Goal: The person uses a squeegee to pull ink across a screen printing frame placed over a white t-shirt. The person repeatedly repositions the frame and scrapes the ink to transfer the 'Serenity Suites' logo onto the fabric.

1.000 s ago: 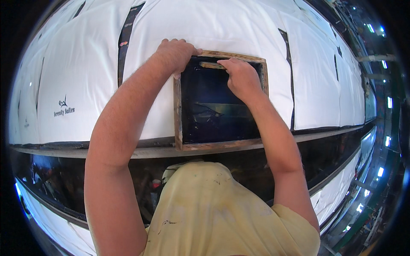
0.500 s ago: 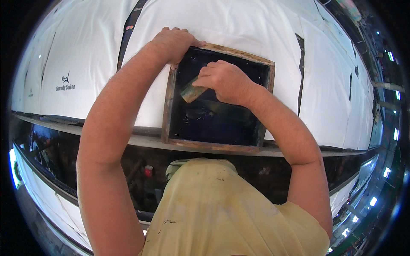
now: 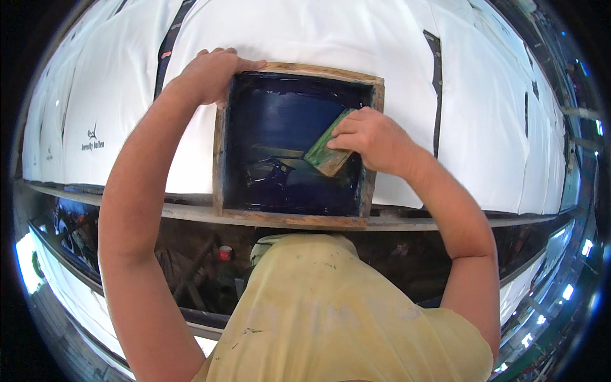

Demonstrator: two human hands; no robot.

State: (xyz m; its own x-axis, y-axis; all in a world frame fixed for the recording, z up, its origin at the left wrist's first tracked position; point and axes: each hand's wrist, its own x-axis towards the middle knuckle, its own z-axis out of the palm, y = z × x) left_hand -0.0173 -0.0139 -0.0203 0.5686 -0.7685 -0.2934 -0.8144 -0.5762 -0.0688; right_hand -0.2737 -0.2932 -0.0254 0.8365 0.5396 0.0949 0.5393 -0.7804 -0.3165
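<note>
A wooden screen-printing frame [image 3: 318, 70] lies on white fabric in front of me, its dark mesh [image 3: 273, 114] smeared with wet, dark blue ink. My left hand [image 3: 211, 77] grips the frame's far left corner, thumb along the far rail; some of its fingers are hidden. Inside the frame, near the right rail, my right hand [image 3: 377, 141] is closed on a squeegee [image 3: 326, 153] with a green-stained wooden body. The squeegee is tilted, and its lower edge rests at the inked mesh. Paler patches show on the mesh to the left of the squeegee.
White fabric panels [image 3: 484, 127] cover the long table, with dark gaps between them. One at left bears a small dark print [image 3: 92, 135]. A table edge [image 3: 407, 224] runs under the frame's near side. A small red container [image 3: 224, 253] sits below it.
My right hand has moved the squeegee rightward and nearer, from the left part of the mesh to the right rail. The frame and left hand appear farther left in view; the left hand keeps its hold.
</note>
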